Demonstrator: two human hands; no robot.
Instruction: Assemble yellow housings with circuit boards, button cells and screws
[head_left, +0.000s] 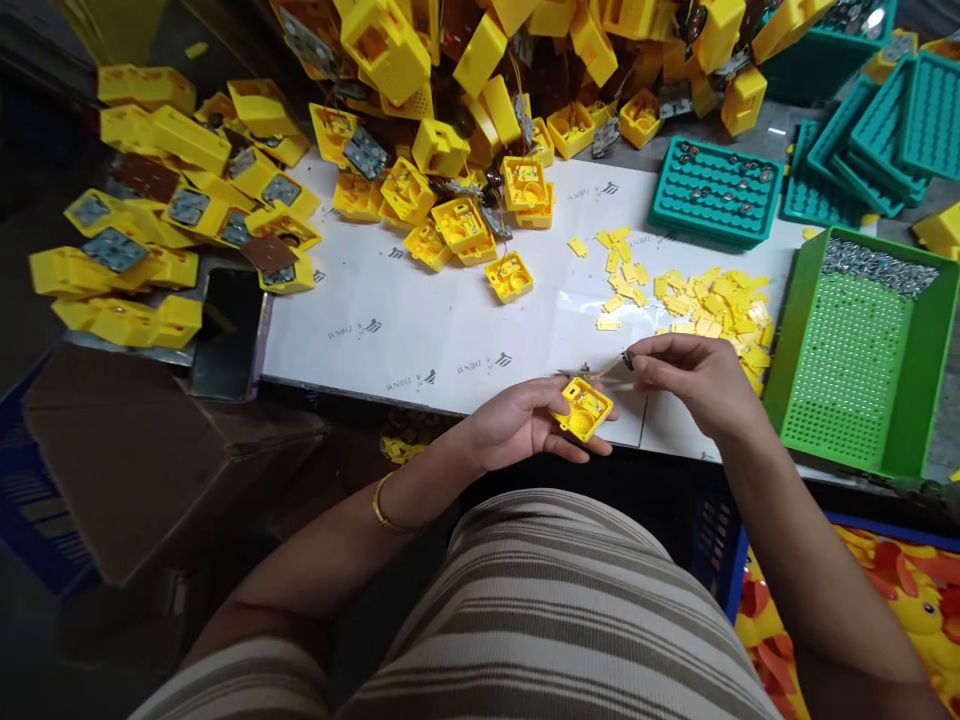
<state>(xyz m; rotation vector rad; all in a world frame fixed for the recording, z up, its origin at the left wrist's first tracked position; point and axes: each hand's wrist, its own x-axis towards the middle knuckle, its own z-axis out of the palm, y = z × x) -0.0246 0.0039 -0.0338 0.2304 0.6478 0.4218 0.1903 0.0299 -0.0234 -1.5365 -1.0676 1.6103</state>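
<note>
We hold the yellow plastic housing (583, 408) clamped in our left hand (525, 425); just right of it, our right hand (694, 378) pinches a small dark part (628, 359), so fitting seems underway and needs careful alignment.

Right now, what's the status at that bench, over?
Left hand grips yellow housing. Right hand pinches a small dark part just above it. Nothing between them.
</note>
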